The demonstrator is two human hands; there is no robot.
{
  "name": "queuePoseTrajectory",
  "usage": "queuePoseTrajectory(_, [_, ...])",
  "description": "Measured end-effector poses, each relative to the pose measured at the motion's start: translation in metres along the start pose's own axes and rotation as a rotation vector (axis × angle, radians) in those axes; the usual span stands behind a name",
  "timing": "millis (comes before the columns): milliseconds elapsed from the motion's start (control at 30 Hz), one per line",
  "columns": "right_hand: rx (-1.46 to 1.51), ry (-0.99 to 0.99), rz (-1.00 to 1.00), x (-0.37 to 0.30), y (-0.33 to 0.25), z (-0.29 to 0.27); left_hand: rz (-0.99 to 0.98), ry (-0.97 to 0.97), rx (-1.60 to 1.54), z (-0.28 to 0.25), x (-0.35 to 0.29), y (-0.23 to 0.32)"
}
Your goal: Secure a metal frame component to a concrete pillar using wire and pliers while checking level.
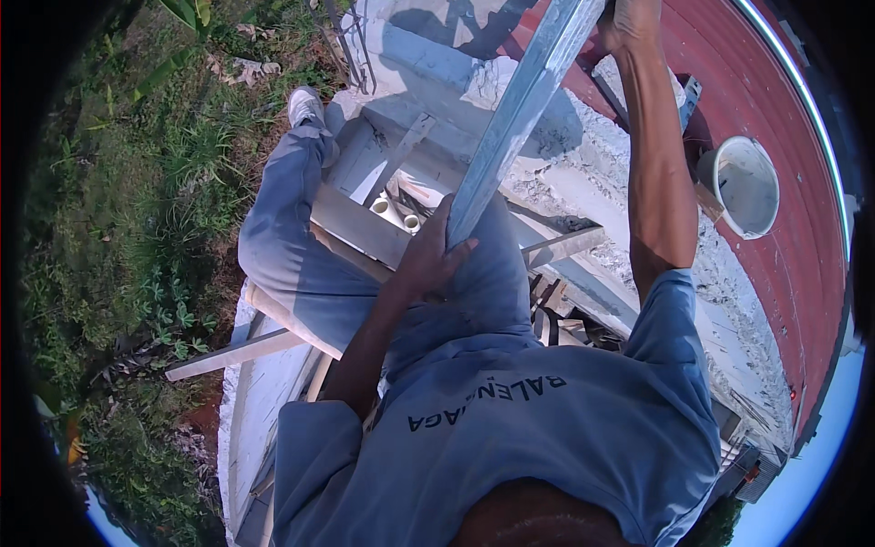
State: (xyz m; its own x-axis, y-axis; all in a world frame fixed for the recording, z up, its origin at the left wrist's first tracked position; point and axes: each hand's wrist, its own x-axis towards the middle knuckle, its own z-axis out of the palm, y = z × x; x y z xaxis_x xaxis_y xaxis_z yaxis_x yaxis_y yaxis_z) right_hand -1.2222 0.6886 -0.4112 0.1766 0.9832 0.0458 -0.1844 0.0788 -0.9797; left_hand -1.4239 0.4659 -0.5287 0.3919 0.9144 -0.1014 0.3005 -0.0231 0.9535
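Observation:
A long silvery metal bar (pixel 521 114), with a lengthwise groove, slants from my lap up to the top edge of the view. My left hand (pixel 430 253) is wrapped round its lower end, just above my thigh. At the far end, my right hand (pixel 633 23) is closed against the bar's right side; its fingertips are partly hidden by the bar and the picture's edge. Below the bar, wooden planks (pixel 365 228) lie across the wall gap beneath my legs. Two white pipe ends (pixel 410 221) show between them.
A rough concrete wall top (pixel 592 196) runs along my right. Beyond it, a white bucket (pixel 743 187) stands on a red corrugated roof (pixel 802 118). Bent steel rods (pixel 355 55) rise ahead on the left. Grassy ground (pixel 146 210) lies lower down, past the wall's left edge.

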Motion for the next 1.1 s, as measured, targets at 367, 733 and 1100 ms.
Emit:
queuePoseTrajectory(367, [-0.164, 0.105, -0.096, 0.002, 0.008, -0.009, -0.168, 0.387, 0.247, -0.057, 0.126, -0.108])
queuePoseTrajectory(733, [-0.333, 0.098, -0.204, 0.004, 0.012, 0.024, 0.010, 0.417, 0.125, -0.146, 0.176, -0.029])
queuePoseTrajectory(1100, [-0.478, 0.047, -0.379, 0.008, -0.003, 0.084, 0.065, 0.472, 0.061, -0.131, 0.167, -0.062])
